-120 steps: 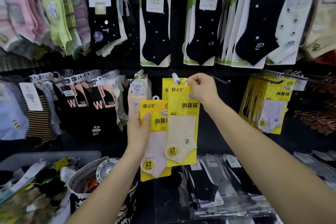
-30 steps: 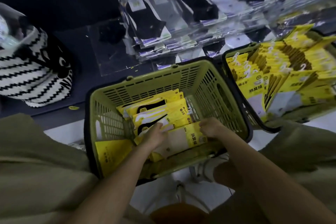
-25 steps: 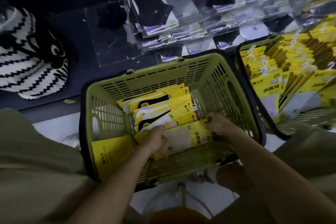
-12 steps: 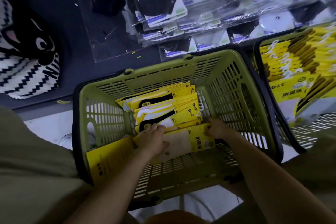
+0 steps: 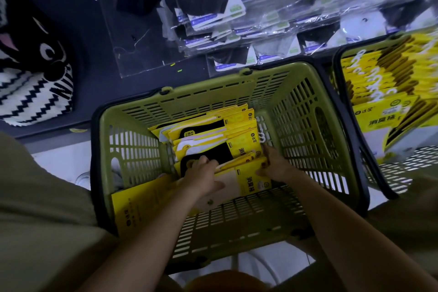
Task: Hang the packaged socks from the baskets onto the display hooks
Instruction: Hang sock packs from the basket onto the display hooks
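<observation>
Yellow card sock packs (image 5: 208, 140) stand filed inside green basket (image 5: 208, 96). Left hand (image 5: 203, 178) grips front pack (image 5: 251, 181), thumb on its face; right hand (image 5: 277, 168) seemingly pinches its hook end. Light, flat, probably slippery: hold the stiff header.

Your basket (image 5: 208, 99) sits at 6 o'clock, with a row of sock packs (image 5: 213, 135) inside it. A second basket (image 5: 337, 71) of packs stands just beside it at 3 o'clock. Bagged socks (image 5: 213, 19) lie on the shelf at 12 o'clock, and a bag (image 5: 30, 87) at 10 o'clock. Your left hand (image 5: 201, 178) and right hand (image 5: 277, 168) hold the nearest pack (image 5: 251, 180).
</observation>
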Available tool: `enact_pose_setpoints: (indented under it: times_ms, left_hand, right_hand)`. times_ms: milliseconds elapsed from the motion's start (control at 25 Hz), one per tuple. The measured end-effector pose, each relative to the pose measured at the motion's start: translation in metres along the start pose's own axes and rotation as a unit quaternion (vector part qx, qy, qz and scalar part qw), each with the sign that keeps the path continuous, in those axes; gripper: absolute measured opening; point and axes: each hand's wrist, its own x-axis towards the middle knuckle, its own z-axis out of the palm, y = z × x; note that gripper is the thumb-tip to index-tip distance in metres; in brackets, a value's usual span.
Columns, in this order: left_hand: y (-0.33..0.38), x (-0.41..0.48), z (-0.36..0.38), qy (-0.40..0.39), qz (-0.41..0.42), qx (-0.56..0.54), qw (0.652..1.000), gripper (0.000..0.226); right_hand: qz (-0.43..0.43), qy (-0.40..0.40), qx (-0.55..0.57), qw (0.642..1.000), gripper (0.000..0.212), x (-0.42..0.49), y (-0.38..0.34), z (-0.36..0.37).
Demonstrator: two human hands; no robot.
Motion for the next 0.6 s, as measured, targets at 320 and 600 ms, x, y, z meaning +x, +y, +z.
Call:
enact_pose_setpoints:
  times_ms: [320,600]
  left_hand:
    - [0.003,-0.013,-0.014,0.009,-0.004,-0.108,0.994,0.049]
    - [0.021,-0.033,-0.068,0.121,0.008,-0.339,0.933,0.049]
  right_hand:
    - [-0.023,0.048,0.077,0.996,0.041,-0.013,-0.012,-0.008]
    - [-0.064,0.103,0.454,0.883,0.006,-0.040,-0.076,0.000]
